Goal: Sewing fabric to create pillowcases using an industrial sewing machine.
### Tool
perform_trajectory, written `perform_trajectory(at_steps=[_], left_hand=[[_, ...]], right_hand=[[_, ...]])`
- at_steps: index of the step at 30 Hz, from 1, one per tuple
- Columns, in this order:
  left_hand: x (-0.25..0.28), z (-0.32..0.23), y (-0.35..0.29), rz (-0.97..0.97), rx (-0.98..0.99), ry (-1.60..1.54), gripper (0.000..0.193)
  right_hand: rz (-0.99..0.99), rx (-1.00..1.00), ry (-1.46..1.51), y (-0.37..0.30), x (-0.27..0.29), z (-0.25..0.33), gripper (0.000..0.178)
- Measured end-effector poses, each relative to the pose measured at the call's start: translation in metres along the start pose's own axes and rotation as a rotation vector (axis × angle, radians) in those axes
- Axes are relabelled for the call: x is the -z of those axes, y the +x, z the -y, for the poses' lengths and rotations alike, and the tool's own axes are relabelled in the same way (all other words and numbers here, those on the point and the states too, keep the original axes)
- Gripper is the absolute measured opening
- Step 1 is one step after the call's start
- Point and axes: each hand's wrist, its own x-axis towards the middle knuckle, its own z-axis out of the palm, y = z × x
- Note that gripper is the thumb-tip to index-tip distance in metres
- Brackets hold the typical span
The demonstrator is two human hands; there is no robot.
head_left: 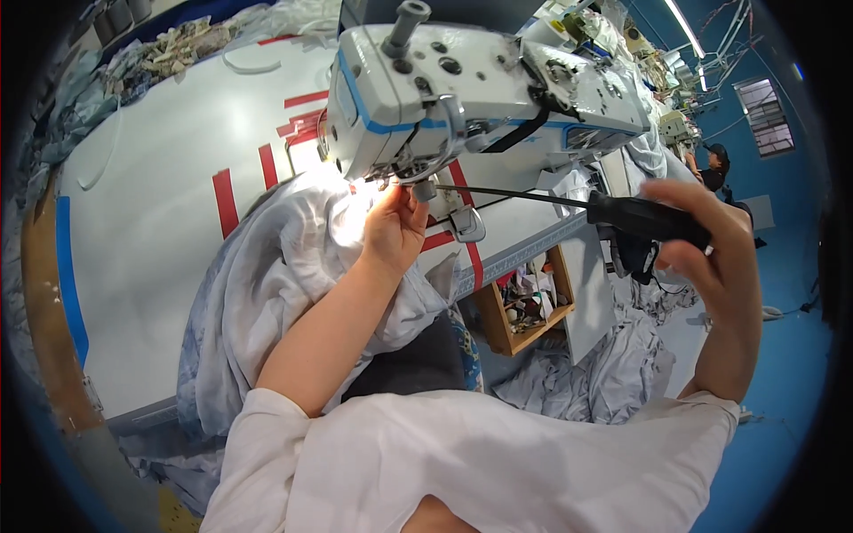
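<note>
Screwdriver (613, 213) lies nearly level in the head view, its handle at the right and its thin shaft pointing left to the underside of the sewing machine (489, 84). Its tip is beside a small metal cylinder (425, 190) under the machine's left end; whether it sits in a screw slot I cannot tell. The right hand (730, 226) is loosely curled around the handle's end, forefinger above, thumb below, with slack in the grip. The left hand (394, 231) reaches up under the same end of the machine, its fingers drawn together just left of the cylinder; what they pinch, if anything, is hidden. Grey cloth (284, 235) is bunched on the table (147, 200) around the left forearm. Nearer, right of it, is a pulled-out drawer (498, 322) full of small things.

Slipping looks the main risk: with so light a hold far back on the handle, the tip could skate off and jab the left fingers close by. If the shaft meets a screw at a slant, a hard twist might chew its slot. Any small part worked loose could drop into the cloth's folds and be hard to find. A knee or foot setting the machine going could also hurt those fingers.
</note>
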Motion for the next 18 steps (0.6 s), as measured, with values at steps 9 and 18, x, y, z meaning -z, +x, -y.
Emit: perform_trajectory(at_steps=[9, 18], left_hand=[[-0.002, -0.006, -0.005, -0.057, 0.018, -0.033, 0.021], [0.003, -0.008, -0.002, 0.060, 0.080, -0.014, 0.024]], right_hand=[[-0.044, 0.305, -0.413, 0.006, -0.005, -0.018, 0.014], [-0.030, 0.312, -0.295, 0.003, -0.002, -0.022, 0.024]])
